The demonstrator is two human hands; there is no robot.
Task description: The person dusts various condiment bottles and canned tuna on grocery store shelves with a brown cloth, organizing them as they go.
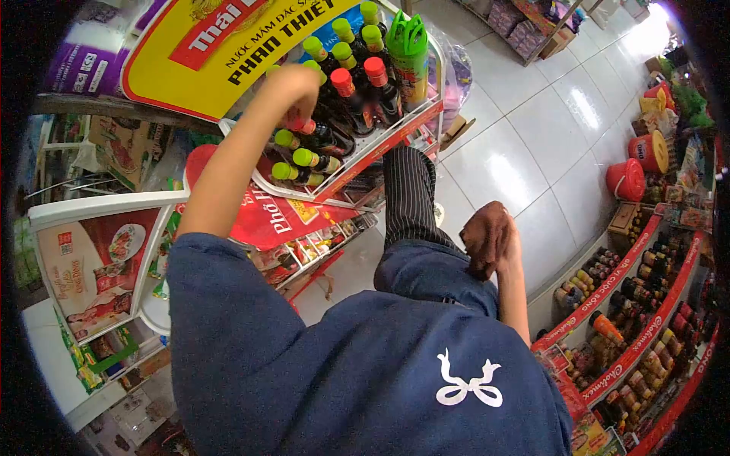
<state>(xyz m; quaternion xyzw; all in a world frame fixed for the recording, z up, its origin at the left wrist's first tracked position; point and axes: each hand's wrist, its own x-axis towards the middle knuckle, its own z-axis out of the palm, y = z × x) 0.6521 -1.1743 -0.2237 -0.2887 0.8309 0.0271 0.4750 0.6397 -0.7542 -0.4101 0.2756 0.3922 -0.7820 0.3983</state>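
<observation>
Head view. Left hand bent downward at the wrist over a rack of dark bottles, slightly blurred, with fingertips mostly turned away from the lens, at or just above a red-capped bottle; impossible to tell whether clamped on the cap or merely over it. On the near side of this grip, a group of green-capped bottles; to its right, two further bottles with red caps; beyond these, at the far right of the rack, a green-topped container. Beyond and to the left of the same grip, a yellow sign with black lettering. Nearer the body, below the rack, a red printed panel.

Right hand lowered, well apart from the left and nearer the body, clamped on a brown cloth, with folds bunched out on the left side of the grip. To the left of this grip, dark striped fabric; beyond it, pale floor tiles. Farther off to its right, red buckets and, nearer the body, red-edged shelves full of bottles and jars.
</observation>
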